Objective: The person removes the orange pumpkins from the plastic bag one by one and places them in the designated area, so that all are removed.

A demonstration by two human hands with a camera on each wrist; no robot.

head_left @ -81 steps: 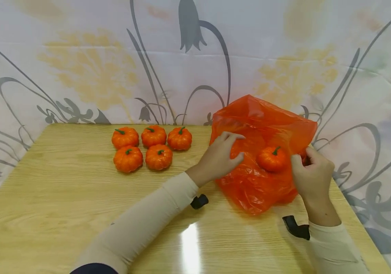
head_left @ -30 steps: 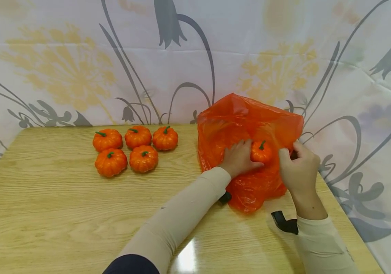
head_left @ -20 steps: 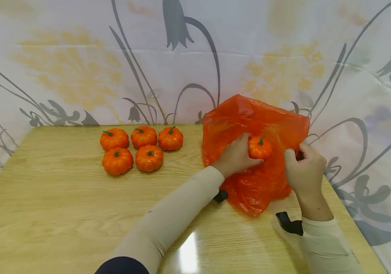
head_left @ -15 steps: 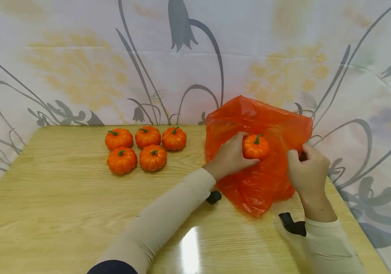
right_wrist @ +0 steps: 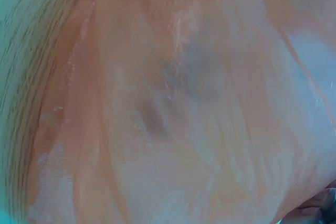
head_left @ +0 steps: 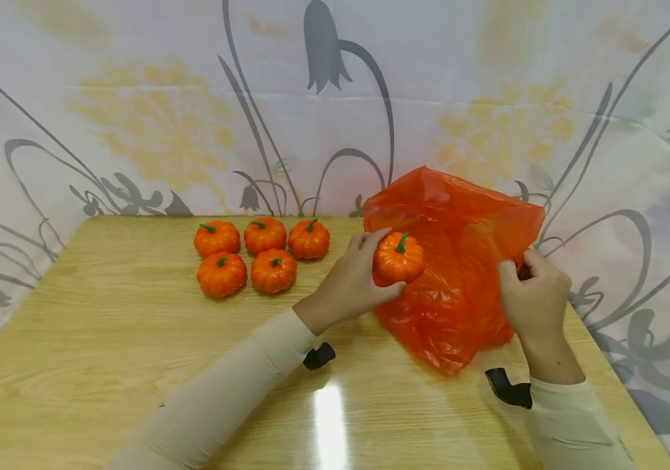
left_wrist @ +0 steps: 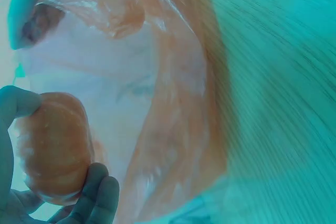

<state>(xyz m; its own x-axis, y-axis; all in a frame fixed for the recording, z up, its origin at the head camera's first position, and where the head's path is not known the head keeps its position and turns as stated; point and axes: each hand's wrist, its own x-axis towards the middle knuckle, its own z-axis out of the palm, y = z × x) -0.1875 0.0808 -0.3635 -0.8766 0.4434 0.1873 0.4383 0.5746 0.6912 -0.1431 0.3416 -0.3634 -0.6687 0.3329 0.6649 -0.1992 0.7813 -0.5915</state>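
My left hand (head_left: 343, 284) grips a small orange pumpkin (head_left: 402, 264) with a green stem, thumb below and fingers behind it. The pumpkin is at the left side of a thin, translucent red plastic bag (head_left: 443, 313), in front of its opening. In the left wrist view the same pumpkin (left_wrist: 55, 148) sits between thumb and fingers, the bag (left_wrist: 176, 129) spread beyond. At the bag's right edge my right hand (head_left: 537, 297) pinches the plastic between thumb and curled fingers. The bag (right_wrist: 173, 156) fills most of the right wrist view, hiding nearly all of that hand.
Several more pumpkins (head_left: 222, 274) stand in two rows at the back left of the wooden table (head_left: 117, 352). A flower-printed cloth (head_left: 276, 124) hangs behind the table. Black curved pieces (head_left: 511, 391) sit at both wrists.
My left hand reached into the bag, took hold of the pumpkin and drew it left, towards the bag's left edge. The right hand kept its hold on the bag.
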